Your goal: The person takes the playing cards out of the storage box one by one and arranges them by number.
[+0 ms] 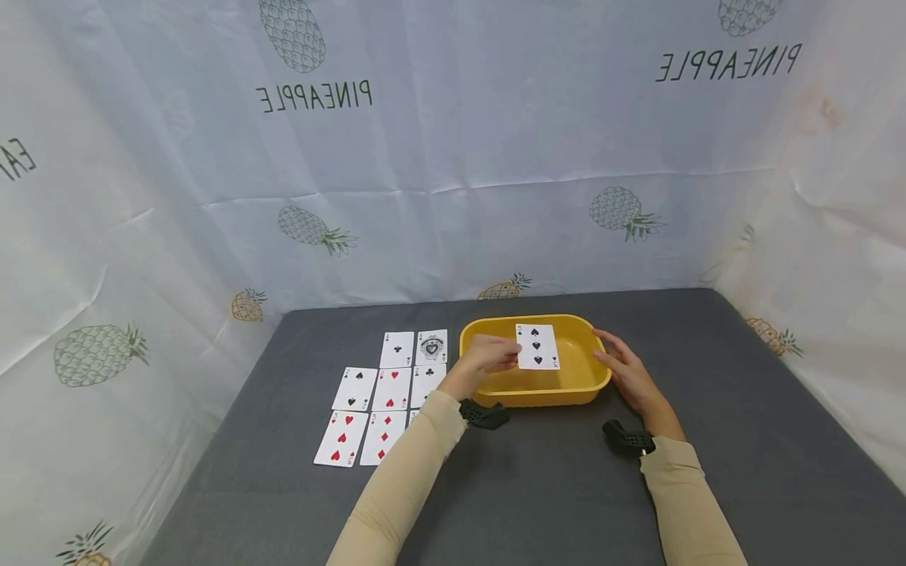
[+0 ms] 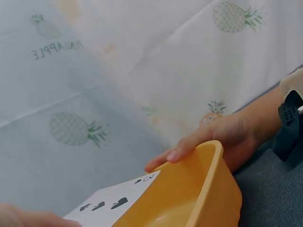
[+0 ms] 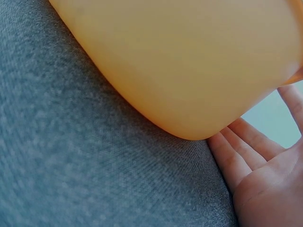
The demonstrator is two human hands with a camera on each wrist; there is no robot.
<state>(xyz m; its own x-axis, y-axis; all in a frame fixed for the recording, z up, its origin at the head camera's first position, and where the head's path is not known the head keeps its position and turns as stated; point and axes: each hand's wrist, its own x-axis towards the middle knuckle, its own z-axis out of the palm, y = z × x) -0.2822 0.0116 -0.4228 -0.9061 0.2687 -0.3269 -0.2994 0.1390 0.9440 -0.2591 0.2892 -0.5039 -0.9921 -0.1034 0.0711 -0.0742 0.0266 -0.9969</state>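
Note:
Between its thumb and fingers my left hand [image 1: 488, 355] pinches a three of spades playing card [image 1: 537, 347], face up. The card is over the yellow plastic tub [image 1: 534, 399], and its far end lies near the tub's inner wall in the left wrist view. My right hand [image 1: 634, 382] holds the tub's right end, thumb over the rim and fingers against the outside. In the right wrist view those fingers [image 3: 246, 151] reach along the tub's outer wall [image 3: 189, 71]. The tub's floor is partly hidden by the card and left hand.
Left of the tub, several face-up cards lie in rows on the dark grey tabletop [image 1: 552, 487]: an ace of spades [image 1: 431, 347], a two of hearts [image 1: 392, 389] and a three of diamonds [image 1: 383, 437] among them. My left forearm partly covers one. Pineapple-printed curtains [image 1: 453, 141] surround the table.

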